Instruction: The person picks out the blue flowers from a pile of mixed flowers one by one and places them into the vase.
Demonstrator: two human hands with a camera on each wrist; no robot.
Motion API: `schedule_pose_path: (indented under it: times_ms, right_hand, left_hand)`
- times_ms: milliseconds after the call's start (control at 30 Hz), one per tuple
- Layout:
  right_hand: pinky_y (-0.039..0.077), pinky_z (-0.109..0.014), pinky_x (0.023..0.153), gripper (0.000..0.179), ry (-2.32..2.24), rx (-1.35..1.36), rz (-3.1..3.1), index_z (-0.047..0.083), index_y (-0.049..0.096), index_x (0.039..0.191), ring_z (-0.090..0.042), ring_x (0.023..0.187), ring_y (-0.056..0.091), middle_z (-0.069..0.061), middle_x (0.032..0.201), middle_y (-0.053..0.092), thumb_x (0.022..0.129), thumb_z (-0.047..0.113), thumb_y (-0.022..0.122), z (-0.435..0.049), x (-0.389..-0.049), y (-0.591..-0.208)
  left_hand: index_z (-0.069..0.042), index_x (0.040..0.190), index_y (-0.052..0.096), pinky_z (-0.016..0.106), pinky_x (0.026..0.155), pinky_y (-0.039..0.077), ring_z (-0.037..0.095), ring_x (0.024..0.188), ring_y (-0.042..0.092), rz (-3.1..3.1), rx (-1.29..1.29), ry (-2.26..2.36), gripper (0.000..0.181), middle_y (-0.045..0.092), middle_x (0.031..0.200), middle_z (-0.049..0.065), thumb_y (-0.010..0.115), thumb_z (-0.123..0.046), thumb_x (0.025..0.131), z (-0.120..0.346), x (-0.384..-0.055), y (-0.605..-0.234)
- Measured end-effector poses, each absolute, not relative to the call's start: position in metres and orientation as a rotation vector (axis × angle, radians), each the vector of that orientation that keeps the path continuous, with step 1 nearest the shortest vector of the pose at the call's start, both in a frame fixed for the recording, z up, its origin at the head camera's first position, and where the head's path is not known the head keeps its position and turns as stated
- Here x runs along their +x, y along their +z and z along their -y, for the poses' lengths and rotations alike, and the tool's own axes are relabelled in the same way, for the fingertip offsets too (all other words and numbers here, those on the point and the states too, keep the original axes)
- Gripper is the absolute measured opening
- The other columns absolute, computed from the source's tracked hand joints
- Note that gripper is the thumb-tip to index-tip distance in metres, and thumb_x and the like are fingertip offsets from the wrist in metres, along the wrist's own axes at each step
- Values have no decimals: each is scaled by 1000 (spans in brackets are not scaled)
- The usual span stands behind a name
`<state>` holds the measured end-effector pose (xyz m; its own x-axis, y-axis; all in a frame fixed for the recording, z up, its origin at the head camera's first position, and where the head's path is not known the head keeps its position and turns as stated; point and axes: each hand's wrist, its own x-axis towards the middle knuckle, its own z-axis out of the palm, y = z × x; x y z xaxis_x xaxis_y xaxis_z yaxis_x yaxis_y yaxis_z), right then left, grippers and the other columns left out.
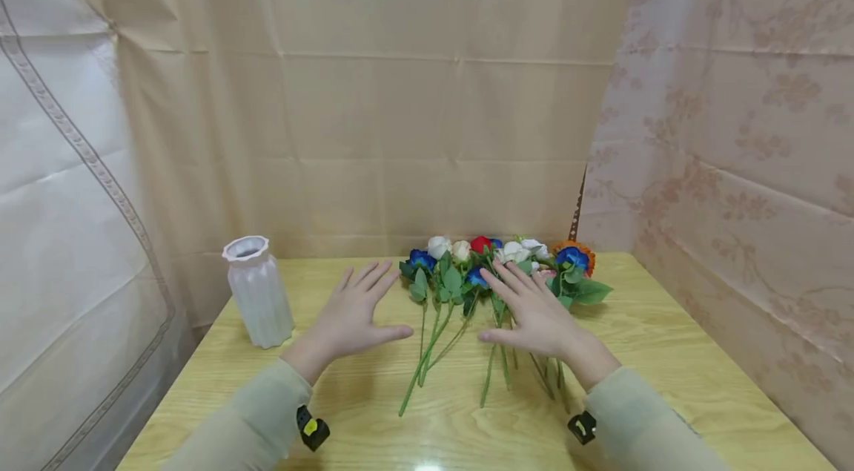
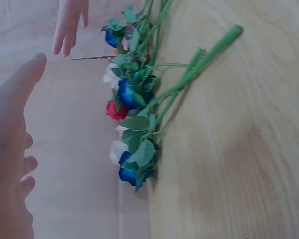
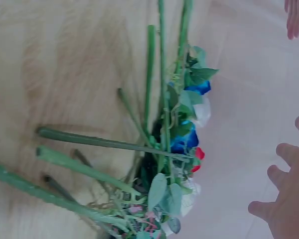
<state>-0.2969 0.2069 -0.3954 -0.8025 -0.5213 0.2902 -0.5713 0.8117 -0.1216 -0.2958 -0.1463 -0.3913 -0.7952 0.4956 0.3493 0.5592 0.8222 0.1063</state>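
Both hands are held out over the table with fingers spread, and neither holds anything. My left hand (image 1: 353,314) is between a white ribbed vase (image 1: 260,297) and the left end of a row of artificial flowers (image 1: 460,271). Above the stems in the middle of that row is my right hand (image 1: 534,315), partly covering them in the head view. Blue, white, cream, red and orange blooms lie toward the back, their green stems (image 1: 427,360) pointing toward me. In the left wrist view a blue rose (image 2: 132,93) and a red rose (image 2: 116,110) show among leaves.
The vase stands upright at the left of the wooden table (image 1: 373,426). A beige curtain (image 1: 373,122) hangs right behind the table, and a patterned pink cloth (image 1: 747,182) lines the right side. A white cloth (image 1: 60,182) hangs at the left.
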Motion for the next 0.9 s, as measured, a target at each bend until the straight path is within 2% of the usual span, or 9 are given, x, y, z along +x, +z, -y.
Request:
schedule_pose_path:
  times_ms: [200,333,567,733,900]
  right_hand:
    - [16,-66,117,97,456,830,2714,32,8,164,-30,154,12,1,170,8,91,72,58,-208,-294,-387]
    - [26,-69,112,92,633,798,2682,34,11,164,-34,152,21,2,169,13,93,68,58,-207,-294,-381]
    - [27,-71,110,82,960,780,2616,33,17,163,-34,146,34,-3,166,24,98,55,61,-205,-297,-375]
    - [37,-63,109,72,1188,790,2530,28,24,162,-31,144,39,-5,163,31,102,43,61,-204,-302,-378]
    - [41,-56,109,67,1453,798,2434,22,26,162,-30,145,36,-6,162,33,105,34,59,-202,-304,-380]
  left_hand:
    - [-16,159,35,58,121,9,31,150,26,2600,-804,-366,100,33,163,6,56,-80,86,150,-295,-384]
    - [-13,153,46,57,119,21,31,145,35,2501,-809,-446,89,42,157,5,61,-73,88,154,-295,-378]
    - [-10,139,60,54,110,39,28,134,49,2307,-794,-581,70,56,144,7,72,-58,89,162,-295,-373]
    - [-7,132,64,54,106,41,30,129,52,2202,-731,-663,62,61,136,10,76,-50,88,167,-297,-376]
    - [-3,126,64,53,104,42,33,125,53,2094,-656,-713,56,61,131,13,81,-38,85,173,-300,-380]
